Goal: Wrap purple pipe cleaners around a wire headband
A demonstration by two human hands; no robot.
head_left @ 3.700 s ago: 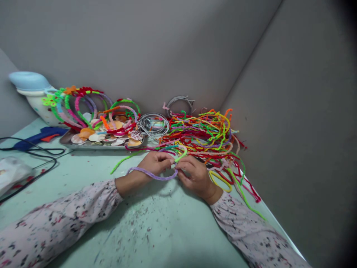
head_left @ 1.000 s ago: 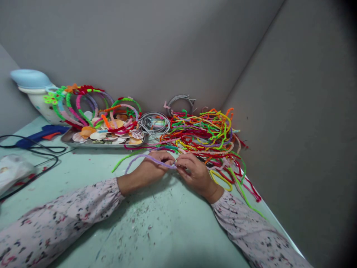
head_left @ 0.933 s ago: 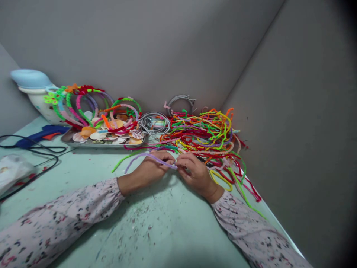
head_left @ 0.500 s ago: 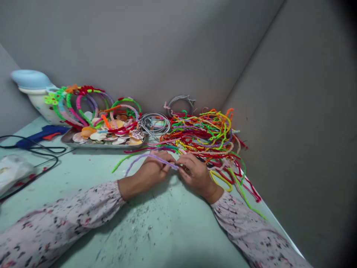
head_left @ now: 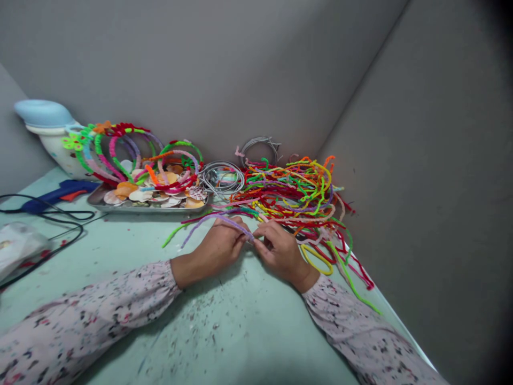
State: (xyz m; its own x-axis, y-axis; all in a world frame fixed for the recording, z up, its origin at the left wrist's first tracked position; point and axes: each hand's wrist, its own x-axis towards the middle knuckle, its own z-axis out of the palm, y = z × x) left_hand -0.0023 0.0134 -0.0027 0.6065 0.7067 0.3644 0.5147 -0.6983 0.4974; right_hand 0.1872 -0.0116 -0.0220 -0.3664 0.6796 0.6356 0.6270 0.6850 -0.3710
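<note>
A fuzzy lavender pipe cleaner (head_left: 224, 218) runs over the back of my left hand (head_left: 220, 243), its long end curving down to the left. My left fingertips pinch it near the other end. Close against them, the thumb and fingers of my right hand (head_left: 280, 250) are closed at that same end of the pipe cleaner. What lies between the fingertips is partly hidden. Just beyond my hands spreads a tangled heap of coloured pipe cleaners (head_left: 288, 187). A green pipe cleaner (head_left: 173, 235) pokes out to the left, past my left hand.
A metal tray (head_left: 148, 210) of shells (head_left: 140, 195) stands back left, with pipe-cleaner-wrapped hoops (head_left: 114, 155) on it. Coiled grey wire (head_left: 222, 179) sits beside it. At the left are a blue glue gun (head_left: 60, 193), a black cable (head_left: 82, 230), a plastic bag (head_left: 20, 243) and a blue-lidded container (head_left: 48, 133).
The pipe cleaner's pinched end has drawn slightly left and turned downward between my fingertips. Both hands stay in nearly the same place, with the right fingers closed nearer to it.
</note>
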